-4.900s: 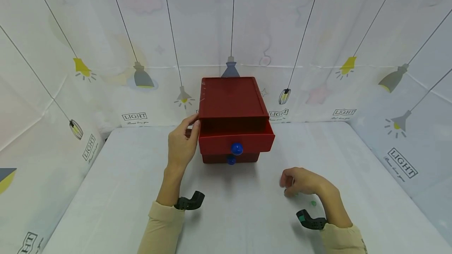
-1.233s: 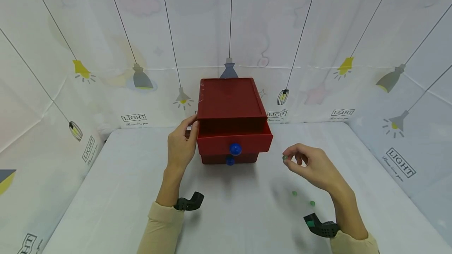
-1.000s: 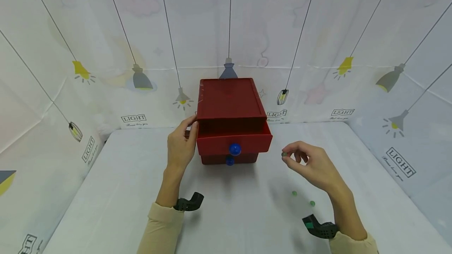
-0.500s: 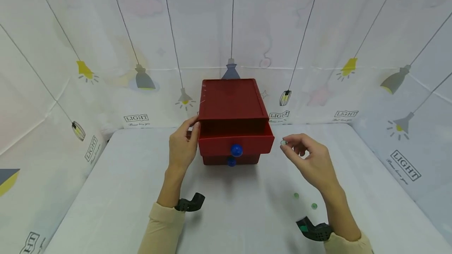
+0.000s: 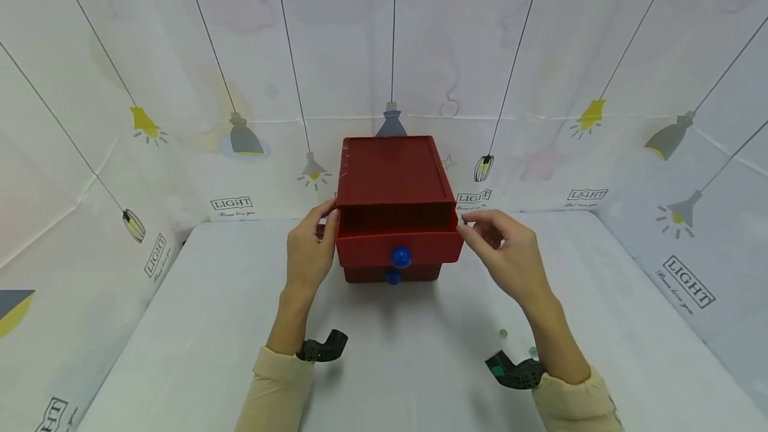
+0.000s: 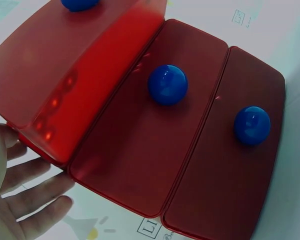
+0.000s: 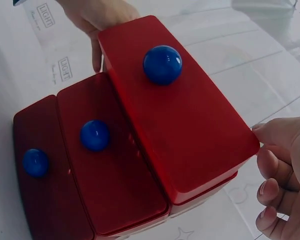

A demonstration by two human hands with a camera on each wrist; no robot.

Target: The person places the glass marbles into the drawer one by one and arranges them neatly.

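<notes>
Two green beads [image 5: 517,342] lie near the table's front edge | right hand [image 5: 507,255] pinches something small, unclear, at open top drawer [image 5: 399,245] | left hand [image 5: 309,252], fingers relaxed, steadies red chest [image 5: 393,172].

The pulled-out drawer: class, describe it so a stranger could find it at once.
On the white table stands a red drawer chest. Its top drawer juts forward between the left hand and right hand. The lower drawers sit closed.

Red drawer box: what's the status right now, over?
Left hand steadies red plastic drawer box. Right hand at open top drawer, pinching something small. Nothing blocking.
</notes>
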